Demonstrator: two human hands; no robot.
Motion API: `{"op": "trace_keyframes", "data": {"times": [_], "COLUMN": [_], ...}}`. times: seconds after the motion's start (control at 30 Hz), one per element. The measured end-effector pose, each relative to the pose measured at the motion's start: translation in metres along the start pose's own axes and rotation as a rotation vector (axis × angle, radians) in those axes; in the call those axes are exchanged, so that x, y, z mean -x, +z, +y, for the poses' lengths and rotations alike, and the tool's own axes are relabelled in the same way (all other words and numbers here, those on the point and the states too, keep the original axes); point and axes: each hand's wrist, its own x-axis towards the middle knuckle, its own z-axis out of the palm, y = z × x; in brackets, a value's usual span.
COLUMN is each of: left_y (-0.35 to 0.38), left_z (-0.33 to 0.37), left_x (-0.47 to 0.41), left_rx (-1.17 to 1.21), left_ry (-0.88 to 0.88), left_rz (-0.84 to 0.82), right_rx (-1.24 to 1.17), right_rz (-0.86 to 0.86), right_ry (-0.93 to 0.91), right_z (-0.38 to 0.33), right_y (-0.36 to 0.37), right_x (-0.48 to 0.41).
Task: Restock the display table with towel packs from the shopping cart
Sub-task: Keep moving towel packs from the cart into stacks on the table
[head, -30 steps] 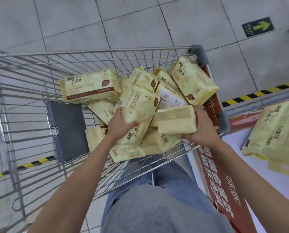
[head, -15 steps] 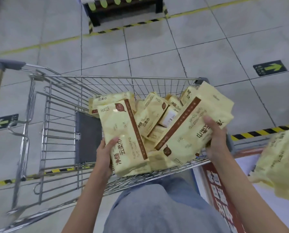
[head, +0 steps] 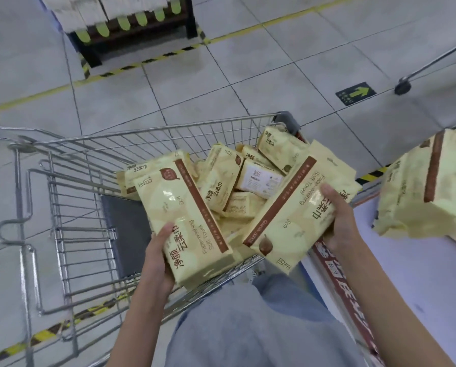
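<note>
Both hands were buried in the cart (head: 62,207) pile a second ago; now your left hand (head: 155,263) has the left pack (head: 184,215) lifted clear and your right hand (head: 338,221) has swung the right pack (head: 298,213) toward the right rim.

Supermarket: wire shopping cart (head: 195,139) w/ towel packs (head: 221,178), floor arrow sticker (head: 355,93), stocked pallet (head: 115,11) & display table (head: 420,274).

grey tiled floor (head: 288,49) — hazard tape (head: 131,66), arrow sticker (head: 355,93)

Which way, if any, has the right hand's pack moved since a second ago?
Yes: the pack in the right hand has risen off the pile, now overlapping the cart's near rim.
</note>
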Motion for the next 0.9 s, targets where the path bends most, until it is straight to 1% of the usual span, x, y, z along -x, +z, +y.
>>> {"op": "trace_keyframes", "data": {"times": [0.07,0.2,0.3,0.53,0.77,0.9], "left_y": [-0.009,-0.012,-0.004,0.027,0.059,0.058], "left_z": [0.008,0.017,0.016,0.001,-0.046,-0.088], "left_x": [-0.001,-0.002,0.002,0.018,0.056,0.089], "left_rx": [-0.053,-0.159,-0.216,-0.41,-0.637,-0.734], "left_ry": [-0.015,-0.07,-0.117,-0.206,-0.268,-0.333], "left_rz": [-0.057,-0.174,-0.247,-0.496,-0.678,-0.777], "right_rx": [-0.011,-0.004,-0.049,-0.185,-0.34,-0.455], "right_rz": [0.048,0.2,0.331,0.557,0.724,0.81], "right_ry": [-0.002,-0.024,-0.016,-0.083,-0.191,-0.198], "right_z": [0.009,0.036,0.053,0.076,0.115,0.142], "right_y": [-0.003,-0.01,-0.019,-0.055,-0.094,-0.117], "right_x": [0.019,0.058,0.093,0.171,0.25,0.303]}}
